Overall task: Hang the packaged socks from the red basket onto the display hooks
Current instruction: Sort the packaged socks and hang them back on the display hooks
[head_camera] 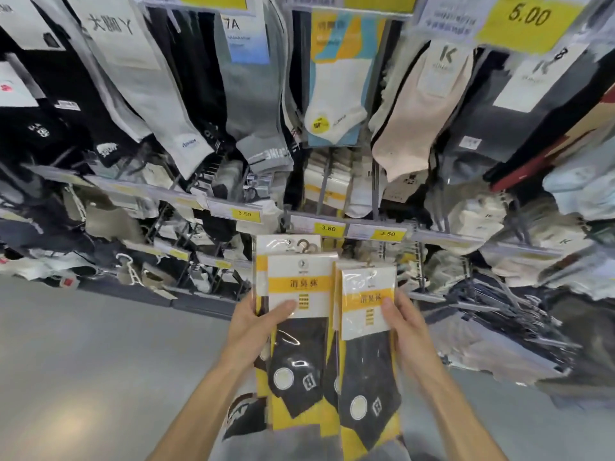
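The sock display [299,128] fills the wall ahead of me, its hooks crowded with hanging pairs, and I take the yellow 3.80 price tag [328,228] on its rail as my marker. Just below that tag I hold two bundles of packaged socks, none of them on a hook yet, so I judge the hanging of this batch still ahead of me. My left hand [258,322] is closed on the left bundle [294,314], thumb across its white card, below and left of the tag. My right hand [404,322] grips the right bundle [367,331], below and right of it. Above the tag, matching yellow-and-white packs [324,186] already hang, likely my target. The red basket is out of view, so I cannot tell what remains in it.
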### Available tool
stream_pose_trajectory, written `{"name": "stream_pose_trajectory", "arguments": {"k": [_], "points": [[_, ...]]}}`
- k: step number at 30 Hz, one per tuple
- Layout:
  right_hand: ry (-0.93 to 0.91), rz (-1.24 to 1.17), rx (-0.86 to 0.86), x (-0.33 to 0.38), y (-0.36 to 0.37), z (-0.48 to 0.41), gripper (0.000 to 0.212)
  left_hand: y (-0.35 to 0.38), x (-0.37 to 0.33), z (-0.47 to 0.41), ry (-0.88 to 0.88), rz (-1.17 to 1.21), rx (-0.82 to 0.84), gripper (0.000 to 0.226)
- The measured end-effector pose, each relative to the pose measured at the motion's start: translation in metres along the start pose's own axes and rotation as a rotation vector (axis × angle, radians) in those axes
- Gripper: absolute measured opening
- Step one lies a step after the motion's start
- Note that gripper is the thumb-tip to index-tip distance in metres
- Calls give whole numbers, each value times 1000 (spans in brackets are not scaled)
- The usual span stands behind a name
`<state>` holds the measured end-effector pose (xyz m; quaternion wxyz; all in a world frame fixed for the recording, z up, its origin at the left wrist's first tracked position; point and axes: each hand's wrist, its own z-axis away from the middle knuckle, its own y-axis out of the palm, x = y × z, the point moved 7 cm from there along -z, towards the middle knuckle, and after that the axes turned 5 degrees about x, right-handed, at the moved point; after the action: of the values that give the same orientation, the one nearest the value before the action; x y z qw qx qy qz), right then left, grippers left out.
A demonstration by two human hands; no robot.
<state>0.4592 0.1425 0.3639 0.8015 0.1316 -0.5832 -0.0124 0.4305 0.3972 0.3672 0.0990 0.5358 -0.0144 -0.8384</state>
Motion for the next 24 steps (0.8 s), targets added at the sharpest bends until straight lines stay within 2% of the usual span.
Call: {"name": "stream_pose_trajectory", "arguments": {"k": [5, 9, 19, 21, 23, 24], "points": [[38, 111, -168, -20, -38, -16, 14, -35, -30, -19, 66, -22, 73, 35], [39, 184, -258, -33, -40, -55, 15, -46, -41, -32, 56, -40, 105, 33], [-176, 370, -216, 2, 38, -172, 22, -39, -27, -26, 29, -56, 179, 35], [-83, 397, -235, -4, 38, -183, 31, -40, -26, -24, 12, -56, 173, 35], [220, 371, -165, -29, 34, -188, 42, -41, -28, -22, 11, -53, 183, 37], [297, 401, -182, -33, 31, -189, 42, -42, -29, -22, 12, -49, 187, 38]]}}
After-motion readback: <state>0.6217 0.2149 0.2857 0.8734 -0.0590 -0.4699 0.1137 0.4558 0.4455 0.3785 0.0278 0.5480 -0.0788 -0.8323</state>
